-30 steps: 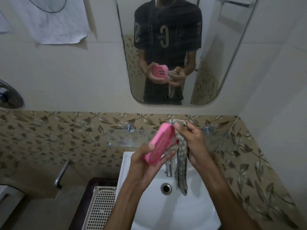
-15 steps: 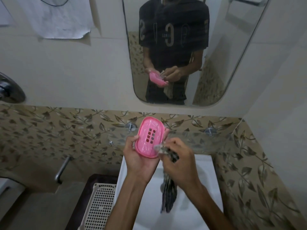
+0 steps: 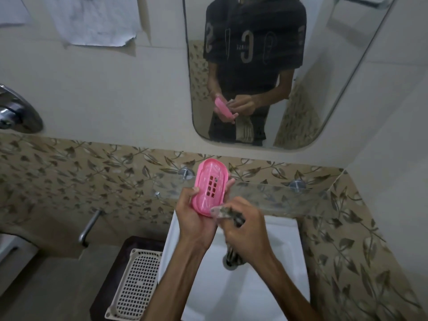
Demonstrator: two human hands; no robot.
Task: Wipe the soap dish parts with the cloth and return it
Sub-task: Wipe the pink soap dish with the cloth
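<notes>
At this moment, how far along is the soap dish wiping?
Done: nothing can be confirmed. In hand: the left hand holds the pink soap dish part over the sink, slots facing the camera; the right hand presses the cloth to its lower edge. Left: other parts, unseen here, and returning it.

Sink: white, lower centre of frame, under the mirror; drain partly hidden by hanging cloth.
Glass shelf: clear, fixed to leaf-pattern tiles w/ round metal mounts, mid-right; can't tell if anything lies on it.
Stool: dark, lower left, just beside sink.
Basket: white plastic grid, lying on stool.
</notes>
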